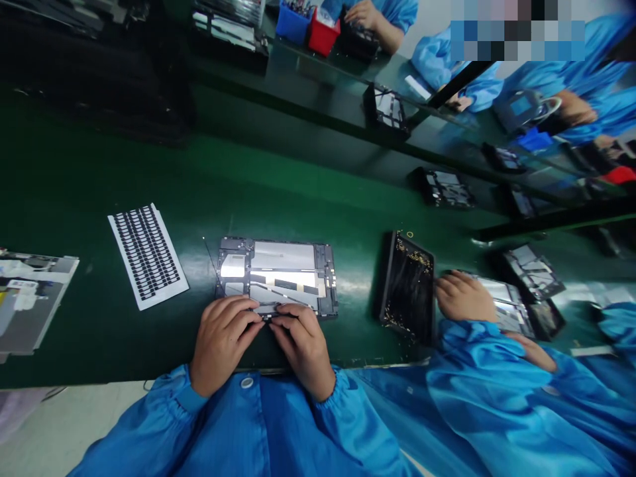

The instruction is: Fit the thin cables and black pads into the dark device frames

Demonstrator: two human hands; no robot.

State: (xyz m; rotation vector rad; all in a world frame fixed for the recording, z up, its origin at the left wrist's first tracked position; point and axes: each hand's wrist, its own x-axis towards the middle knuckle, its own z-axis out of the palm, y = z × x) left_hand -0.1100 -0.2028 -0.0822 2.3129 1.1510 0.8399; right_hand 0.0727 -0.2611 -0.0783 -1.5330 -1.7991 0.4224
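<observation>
On the dark green, smooth tabletop point(308, 172), at the near middle, lies a flat rectangular electronic device with a dark grey frame and silver panels point(284, 250), its insides bared to us; both of the person's bare hands are at its near edge; the left hand point(226, 341) has its fingers bent and close together, the thumb drawn in to the fingertips; the right hand point(304, 344) mirrors it just beside, fingers curled, thumb and forefinger close together; I can't tell whether either pinches some small part there, as the fingers hide it.

A thin black wire point(209, 254) sticks up past the device's left side; further left lies a white sheet with rows of black pieces point(149, 257), and at the far left a broad grey metal panel with white patches point(34, 308); to the right stands a black rectangular tray point(382, 285) holding dark strands with gold-coloured ends point(415, 255); just beyond it rests a blue-sleeved co-worker's hand point(466, 298).
</observation>
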